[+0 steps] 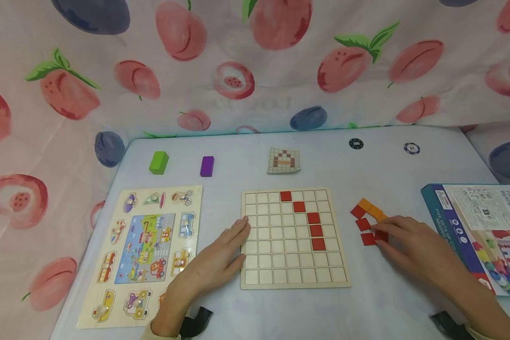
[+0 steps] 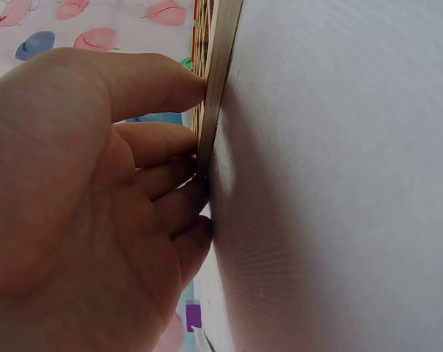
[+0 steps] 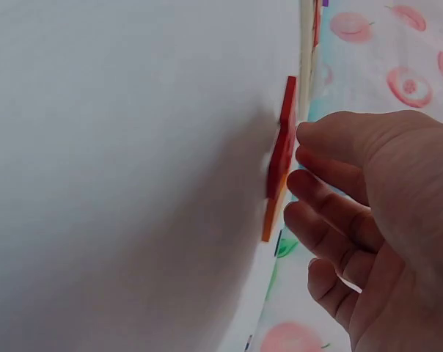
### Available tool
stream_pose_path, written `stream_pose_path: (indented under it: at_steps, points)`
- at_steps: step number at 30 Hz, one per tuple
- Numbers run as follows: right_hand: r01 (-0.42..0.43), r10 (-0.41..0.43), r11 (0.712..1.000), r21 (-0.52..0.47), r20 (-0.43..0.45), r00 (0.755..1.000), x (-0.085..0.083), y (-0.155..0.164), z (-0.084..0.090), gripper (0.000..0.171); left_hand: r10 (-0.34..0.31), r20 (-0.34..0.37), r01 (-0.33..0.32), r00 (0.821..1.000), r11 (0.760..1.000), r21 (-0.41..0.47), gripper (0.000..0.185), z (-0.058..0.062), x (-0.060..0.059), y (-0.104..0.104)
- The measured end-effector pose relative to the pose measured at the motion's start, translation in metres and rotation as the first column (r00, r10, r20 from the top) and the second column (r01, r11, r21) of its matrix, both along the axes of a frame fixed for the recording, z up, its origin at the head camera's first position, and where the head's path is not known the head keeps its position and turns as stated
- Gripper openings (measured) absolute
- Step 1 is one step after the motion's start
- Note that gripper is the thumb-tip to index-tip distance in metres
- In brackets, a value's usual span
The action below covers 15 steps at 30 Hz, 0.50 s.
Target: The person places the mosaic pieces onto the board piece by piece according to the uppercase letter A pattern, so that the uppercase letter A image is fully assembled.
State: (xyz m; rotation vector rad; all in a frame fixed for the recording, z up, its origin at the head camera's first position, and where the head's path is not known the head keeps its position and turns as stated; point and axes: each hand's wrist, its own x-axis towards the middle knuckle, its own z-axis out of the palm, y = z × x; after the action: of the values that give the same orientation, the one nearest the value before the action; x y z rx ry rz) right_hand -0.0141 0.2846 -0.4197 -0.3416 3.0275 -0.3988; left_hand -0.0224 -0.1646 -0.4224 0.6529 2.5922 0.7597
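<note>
A pale wooden grid board (image 1: 276, 274) lies in the middle of the table, with several red square tiles (image 1: 313, 217) in its upper right cells. At its left edge my left hand (image 1: 214, 259) rests with extended fingers; in the left wrist view the thumb and fingertips meet the board's side (image 2: 220, 66). To the right of the board, my right hand (image 1: 416, 243) reaches over a small group of loose red tiles (image 1: 368, 239) and orange tiles (image 1: 369, 208). Its thumb and forefinger are parted around one red tile (image 1: 381, 235), the fingertips close over it.
A picture puzzle board (image 1: 144, 248) lies under the left forearm's side. Behind stand a green block (image 1: 158, 163), a purple block (image 1: 207, 166), a patterned grid card (image 1: 284, 161), a black chip (image 1: 356, 143) and a white-and-dark chip (image 1: 412, 148). A blue game box (image 1: 463, 241) is far right.
</note>
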Motion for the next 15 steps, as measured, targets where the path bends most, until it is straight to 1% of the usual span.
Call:
stream_pose_path:
  at_steps: [6,11,15]
  points:
    - [0.002,-0.002,1.0,0.028,-0.001,1.0,-0.0004,0.0061,-0.0032,0.047,-0.001,-0.009,0.001,1.0,1.0,0.002,0.067,-0.0007,0.0003,-0.0009]
    - [0.007,-0.009,0.997,0.071,0.029,1.0,-0.002,0.0078,-0.0007,0.049,-0.004,-0.017,0.004,1.0,1.0,0.003,0.067,-0.0006,0.0004,-0.001]
    - [0.015,-0.02,0.996,0.087,0.052,0.998,-0.0025,0.0089,0.0021,0.05,-0.005,-0.015,0.005,1.0,1.0,0.006,0.067,0.0001,0.0007,-0.0007]
